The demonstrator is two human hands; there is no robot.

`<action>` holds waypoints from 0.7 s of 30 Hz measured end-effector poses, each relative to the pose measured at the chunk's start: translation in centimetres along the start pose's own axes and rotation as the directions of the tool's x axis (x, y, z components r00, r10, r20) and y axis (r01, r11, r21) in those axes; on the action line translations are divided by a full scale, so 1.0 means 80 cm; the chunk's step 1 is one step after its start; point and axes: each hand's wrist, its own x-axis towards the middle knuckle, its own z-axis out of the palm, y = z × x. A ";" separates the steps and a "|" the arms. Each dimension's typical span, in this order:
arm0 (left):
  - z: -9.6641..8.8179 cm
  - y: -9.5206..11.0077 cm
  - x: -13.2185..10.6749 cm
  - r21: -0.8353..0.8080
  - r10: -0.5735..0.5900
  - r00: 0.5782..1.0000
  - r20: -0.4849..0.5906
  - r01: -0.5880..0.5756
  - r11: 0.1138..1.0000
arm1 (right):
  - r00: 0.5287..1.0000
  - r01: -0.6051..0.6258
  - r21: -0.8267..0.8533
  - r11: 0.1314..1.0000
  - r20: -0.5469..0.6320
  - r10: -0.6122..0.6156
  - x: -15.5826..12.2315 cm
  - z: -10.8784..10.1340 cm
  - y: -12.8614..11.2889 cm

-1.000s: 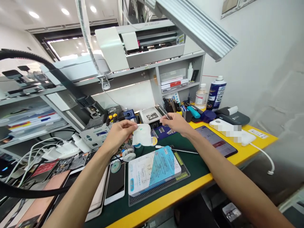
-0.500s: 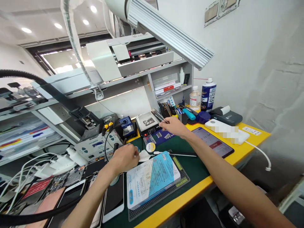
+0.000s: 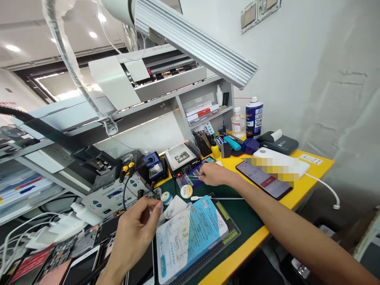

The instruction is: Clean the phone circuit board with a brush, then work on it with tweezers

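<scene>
My right hand [image 3: 213, 174] reaches across the green mat [image 3: 246, 209], closed on thin metal tweezers [image 3: 193, 178] whose tips point left over a small clear parts box [image 3: 185, 180]. My left hand [image 3: 137, 227] is lower left, with thumb and forefinger pinched just in front of a small circuit board [image 3: 154, 194]; I cannot make out what they pinch. A crumpled white wipe [image 3: 175, 206] lies loose on the mat beside that hand. Next to it are a solder reel [image 3: 186, 191] and a blue-and-white packet [image 3: 190, 237].
A dark phone [image 3: 263, 179] lies on the yellow bench [image 3: 314, 170] at the right, with a spray can [image 3: 254, 117] and a bottle behind. A soldering station [image 3: 152, 166] and hotplate [image 3: 181, 156] stand at the back. Phones and cables crowd the left. A lamp bar [image 3: 192, 43] hangs overhead.
My left hand lowered the white wipe onto the mat and let it go, then pinched near the board. My right hand dropped from the shelf area to the mat with the tweezers.
</scene>
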 end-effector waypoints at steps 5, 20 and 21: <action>0.008 -0.028 -0.010 -0.088 -0.043 0.992 -0.119 0.033 0.996 | 1.000 -0.016 -0.065 0.998 -0.003 0.015 -0.004 -0.002 -0.009; 0.013 -0.034 -0.022 -0.060 0.111 0.990 -0.081 -0.116 0.991 | 0.939 0.014 0.012 1.000 0.343 -0.018 -0.017 -0.017 -0.012; 0.014 -0.034 -0.022 -0.055 0.122 0.989 -0.078 -0.127 0.990 | 0.949 0.013 0.037 0.999 0.314 -0.024 -0.016 -0.019 -0.009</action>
